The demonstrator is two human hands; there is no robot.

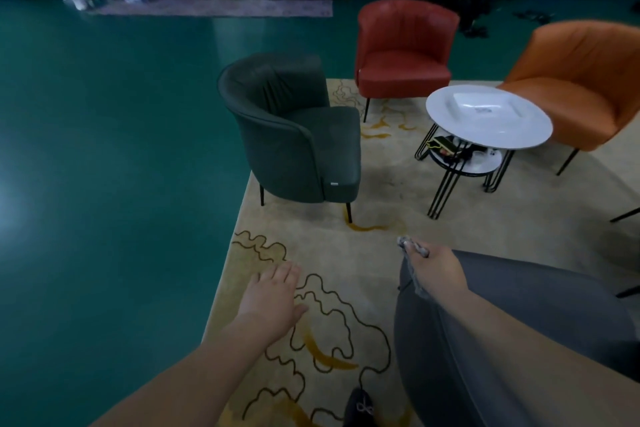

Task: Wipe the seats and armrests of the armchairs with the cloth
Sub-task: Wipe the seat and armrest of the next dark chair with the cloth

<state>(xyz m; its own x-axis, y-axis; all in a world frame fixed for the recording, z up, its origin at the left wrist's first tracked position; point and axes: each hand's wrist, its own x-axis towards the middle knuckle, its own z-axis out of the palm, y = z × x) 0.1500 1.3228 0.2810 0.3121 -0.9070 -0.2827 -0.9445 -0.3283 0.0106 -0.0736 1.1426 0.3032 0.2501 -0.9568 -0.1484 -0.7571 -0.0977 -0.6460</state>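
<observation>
Right hand: my right hand (437, 267) is curled round the cloth (412, 248); a crumpled grey-white end pokes out past the knuckles, and a frayed strip hangs down on the hand's left side. How much cloth is bunched inside the palm I cannot tell.
Why held so: the hand rests at the far left edge of the grey armchair (519, 333) nearest me, at the lower right, so I judge the cloth is kept gathered in the fist, ready for wiping.
Left hand: my left hand (273, 295) hangs over the carpet (381, 184) with fingers straight and slightly spread, holding nothing. I read it as a free hand kept out for balance.
Other armchairs: the dark green armchair (294, 135) stands in the middle, partly on the carpet's left edge; the red armchair (403, 52) is farther back; the orange armchair (588, 83) is at the far right. All face the round white table (519, 128), which explains the ring layout.
Table: a white square dish (483, 106) sits on top; small items lie on the lower shelf, too blurred to name.
Foot: a dark shoe (360, 409) shows at the near edge.
</observation>
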